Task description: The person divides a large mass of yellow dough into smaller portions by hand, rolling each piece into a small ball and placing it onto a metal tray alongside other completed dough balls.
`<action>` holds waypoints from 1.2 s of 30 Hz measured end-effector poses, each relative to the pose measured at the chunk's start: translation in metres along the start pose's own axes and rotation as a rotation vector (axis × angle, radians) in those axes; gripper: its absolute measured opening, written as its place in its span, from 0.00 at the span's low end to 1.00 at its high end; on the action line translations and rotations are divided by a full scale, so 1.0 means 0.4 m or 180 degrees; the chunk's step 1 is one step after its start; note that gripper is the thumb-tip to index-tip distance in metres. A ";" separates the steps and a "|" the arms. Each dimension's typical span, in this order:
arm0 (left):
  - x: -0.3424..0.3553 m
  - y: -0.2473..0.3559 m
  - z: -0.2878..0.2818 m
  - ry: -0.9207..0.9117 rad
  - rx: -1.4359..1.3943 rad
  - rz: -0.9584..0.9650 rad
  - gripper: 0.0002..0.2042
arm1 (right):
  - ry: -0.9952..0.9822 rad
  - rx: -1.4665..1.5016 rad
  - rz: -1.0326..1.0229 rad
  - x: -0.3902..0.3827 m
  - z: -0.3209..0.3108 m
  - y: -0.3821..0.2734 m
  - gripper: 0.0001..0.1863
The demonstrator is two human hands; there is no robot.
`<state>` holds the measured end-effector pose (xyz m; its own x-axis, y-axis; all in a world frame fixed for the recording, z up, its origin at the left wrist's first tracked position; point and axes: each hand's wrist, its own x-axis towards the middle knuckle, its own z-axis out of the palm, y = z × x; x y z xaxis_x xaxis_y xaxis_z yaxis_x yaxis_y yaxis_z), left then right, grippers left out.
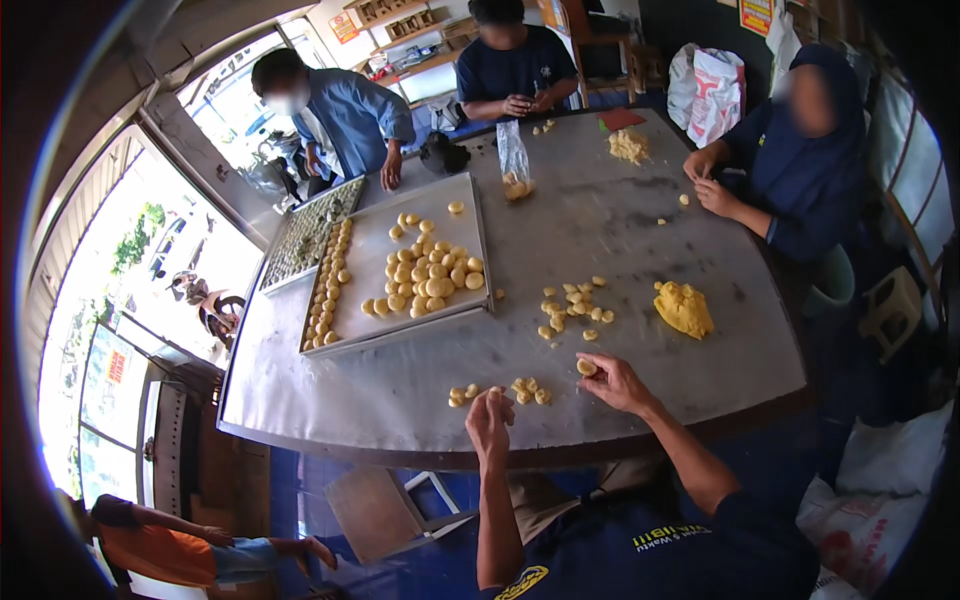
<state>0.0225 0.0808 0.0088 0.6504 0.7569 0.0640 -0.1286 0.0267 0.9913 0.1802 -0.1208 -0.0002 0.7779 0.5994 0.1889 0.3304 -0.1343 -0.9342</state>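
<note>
While the left hand [489, 420] rises at the lower middle of the frame with its fingers curled together, whether its grip has a bit of dough in it cannot be told; a small cluster of dough balls [528, 390] lies just beside it on the metal desk [400, 400]. Right of it, the right hand [615, 382] pinches one dough ball [586, 367] between thumb and fingertips, touching the desk. Above, near the frame's centre, more loose dough pieces [572, 305] lie scattered, with a yellow dough lump [684, 308] to their right. Left of centre sits a metal baking tray [470, 215] filled with shaped balls. Three other people work along the upper edge.
</note>
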 end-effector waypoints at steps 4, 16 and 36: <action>-0.007 -0.015 -0.012 -0.0020 -0.0013 -0.0400 0.20 | -0.0373 0.0004 0.0441 -0.001 -0.008 -0.043 0.13; 0.005 0.016 -0.081 -0.0191 -0.0126 -0.1472 0.19 | -0.0480 -0.0745 0.0425 0.133 -0.003 -0.024 0.12; 0.037 -0.118 -0.111 0.0400 -0.0458 0.0034 0.12 | -0.1823 -0.1680 -0.2236 0.105 0.204 0.027 0.33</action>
<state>0.0051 0.1198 -0.0422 0.5509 0.8330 0.0507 -0.2467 0.1045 0.9634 0.1727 -0.0329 -0.0272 -0.0030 0.9413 0.3376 0.9081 0.1439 -0.3932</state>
